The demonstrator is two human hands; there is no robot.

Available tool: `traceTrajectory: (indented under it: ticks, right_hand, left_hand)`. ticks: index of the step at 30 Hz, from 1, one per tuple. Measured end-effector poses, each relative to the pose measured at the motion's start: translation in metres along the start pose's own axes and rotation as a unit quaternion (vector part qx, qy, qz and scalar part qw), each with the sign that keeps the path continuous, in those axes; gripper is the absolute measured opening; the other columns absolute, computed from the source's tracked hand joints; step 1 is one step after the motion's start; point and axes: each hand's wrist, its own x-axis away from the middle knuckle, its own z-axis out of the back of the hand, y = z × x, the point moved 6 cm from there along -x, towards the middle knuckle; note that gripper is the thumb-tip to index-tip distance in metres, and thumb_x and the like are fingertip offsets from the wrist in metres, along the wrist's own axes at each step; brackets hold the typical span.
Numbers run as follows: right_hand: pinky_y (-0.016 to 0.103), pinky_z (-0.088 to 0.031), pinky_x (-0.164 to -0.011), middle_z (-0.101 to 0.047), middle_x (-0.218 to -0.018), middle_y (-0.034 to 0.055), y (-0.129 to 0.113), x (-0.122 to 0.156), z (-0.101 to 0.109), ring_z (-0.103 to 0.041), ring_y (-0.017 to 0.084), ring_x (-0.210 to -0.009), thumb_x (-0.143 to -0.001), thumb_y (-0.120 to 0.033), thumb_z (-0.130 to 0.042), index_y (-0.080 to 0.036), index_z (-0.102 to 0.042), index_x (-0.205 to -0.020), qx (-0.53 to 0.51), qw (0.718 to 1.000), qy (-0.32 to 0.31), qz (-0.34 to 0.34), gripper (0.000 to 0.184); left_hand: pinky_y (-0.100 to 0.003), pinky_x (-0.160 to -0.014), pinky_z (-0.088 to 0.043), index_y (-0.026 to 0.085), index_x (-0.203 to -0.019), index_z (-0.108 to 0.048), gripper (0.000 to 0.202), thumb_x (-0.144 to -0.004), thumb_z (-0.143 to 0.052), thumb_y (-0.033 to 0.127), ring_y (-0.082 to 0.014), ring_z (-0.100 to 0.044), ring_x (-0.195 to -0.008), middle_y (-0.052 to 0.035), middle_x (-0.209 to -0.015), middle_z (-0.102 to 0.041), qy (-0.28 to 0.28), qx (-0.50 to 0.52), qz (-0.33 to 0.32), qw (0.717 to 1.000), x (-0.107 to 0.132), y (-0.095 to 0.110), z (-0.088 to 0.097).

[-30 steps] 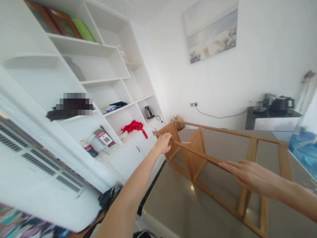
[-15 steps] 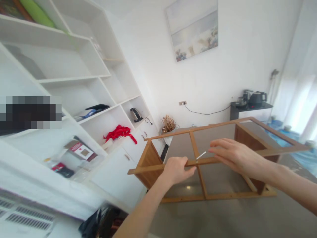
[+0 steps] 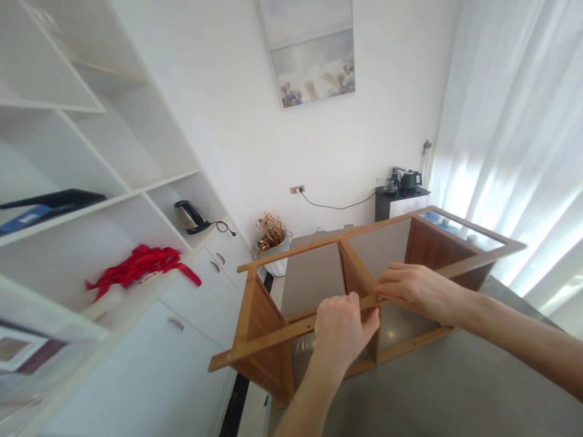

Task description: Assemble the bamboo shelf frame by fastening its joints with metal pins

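A brown wooden shelf frame (image 3: 273,335) lies on its side on a grey table, its rails and panels joined into open bays. My left hand (image 3: 339,325) is closed around the near upper rail, just left of the middle joint, with the thumb under it. My right hand (image 3: 407,290) is closed at that same joint, fingertips pinched together against the rail's edge. The thin silver hex key that stood at this joint is now covered by those fingers. A middle panel (image 3: 353,273) meets the rail between my hands.
The grey table (image 3: 455,388) spreads under and in front of the frame. White shelving holds a kettle (image 3: 191,217) and red cloth (image 3: 139,264) on the left. A pot of dried stems (image 3: 273,243) stands behind. Coffee equipment (image 3: 403,181) sits on a far cabinet, near white curtains (image 3: 514,139).
My right hand has gone from spread fingers beside the hex key to a pinch at the joint. The view has swung right, and a middle panel now shows under the rail.
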Motion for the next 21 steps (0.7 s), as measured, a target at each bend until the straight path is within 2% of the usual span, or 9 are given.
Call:
traceTrajectory:
  ticks: [4, 8, 11, 14, 16, 18, 21]
  right_hand:
    - [0.025, -0.032, -0.057, -0.060, -0.069, 0.0038, -0.003, -0.011, 0.002, -0.051, 0.014, -0.067, -0.093, -0.025, -0.043, -0.017, -0.062, -0.069, 0.056, 0.996, -0.038, -0.049, 0.032]
    - [0.025, -0.028, -0.051, -0.063, -0.064, 0.0045, -0.002, -0.021, -0.007, -0.056, 0.014, -0.060, -0.087, -0.022, -0.048, -0.017, -0.062, -0.063, 0.089, 0.978, -0.084, -0.172, 0.028]
    - [0.024, -0.032, -0.052, -0.068, -0.067, 0.0033, 0.000, -0.027, -0.016, -0.061, 0.015, -0.061, -0.085, -0.021, -0.045, -0.019, -0.065, -0.071, 0.042, 0.964, -0.070, -0.254, 0.025]
    - [0.023, -0.038, -0.054, -0.068, -0.064, -0.0001, 0.006, -0.026, -0.022, -0.062, 0.015, -0.059, -0.084, -0.026, -0.044, -0.022, -0.065, -0.079, -0.059, 0.945, -0.031, -0.320, 0.023]
    - [0.023, -0.040, -0.052, -0.065, -0.057, -0.0016, 0.011, -0.021, -0.024, -0.060, 0.015, -0.054, -0.085, -0.034, -0.045, -0.022, -0.064, -0.080, -0.113, 0.935, -0.031, -0.335, 0.023]
    - [0.023, -0.041, -0.051, -0.065, -0.056, -0.0025, 0.015, -0.013, -0.022, -0.060, 0.014, -0.053, -0.086, -0.040, -0.044, -0.023, -0.065, -0.086, -0.130, 0.936, -0.036, -0.325, 0.027]
    - [0.023, -0.044, -0.057, -0.069, -0.074, -0.0004, 0.016, -0.004, -0.008, -0.063, 0.014, -0.064, -0.090, -0.040, -0.042, -0.025, -0.064, -0.101, -0.069, 0.966, 0.003, -0.247, 0.030]
  left_hand:
    - [-0.034, -0.065, -0.043, 0.019, -0.080, -0.059, 0.039, -0.085, -0.041, 0.052, -0.0241, -0.061, -0.071, -0.0076, -0.071, -0.064, 0.001, 0.026, -0.008, 1.000, -0.005, -0.003, -0.001]
    - [-0.035, -0.066, -0.043, 0.018, -0.082, -0.060, 0.039, -0.085, -0.042, 0.052, -0.0244, -0.062, -0.072, -0.0081, -0.072, -0.064, -0.007, 0.045, -0.001, 0.999, -0.007, -0.007, 0.000]
    - [-0.035, -0.068, -0.044, 0.018, -0.085, -0.061, 0.038, -0.086, -0.042, 0.051, -0.0237, -0.062, -0.074, -0.0082, -0.074, -0.064, -0.004, 0.056, -0.004, 0.998, -0.006, -0.010, 0.000]
    - [-0.035, -0.068, -0.044, 0.018, -0.086, -0.061, 0.035, -0.086, -0.044, 0.049, -0.0236, -0.062, -0.075, -0.0078, -0.074, -0.064, 0.003, 0.065, -0.015, 0.998, -0.004, -0.012, -0.001]
    - [-0.035, -0.067, -0.044, 0.018, -0.084, -0.060, 0.034, -0.086, -0.044, 0.048, -0.0237, -0.062, -0.074, -0.0070, -0.073, -0.064, 0.005, 0.070, -0.018, 0.997, -0.004, -0.013, -0.001]
    - [-0.035, -0.067, -0.044, 0.018, -0.083, -0.060, 0.033, -0.087, -0.044, 0.047, -0.0236, -0.062, -0.073, -0.0065, -0.072, -0.063, 0.009, 0.074, -0.021, 0.997, -0.004, -0.014, -0.002]
    - [-0.035, -0.067, -0.044, 0.018, -0.083, -0.060, 0.034, -0.087, -0.043, 0.048, -0.0237, -0.062, -0.074, -0.0066, -0.072, -0.063, 0.012, 0.075, -0.022, 0.997, -0.004, -0.014, -0.001]
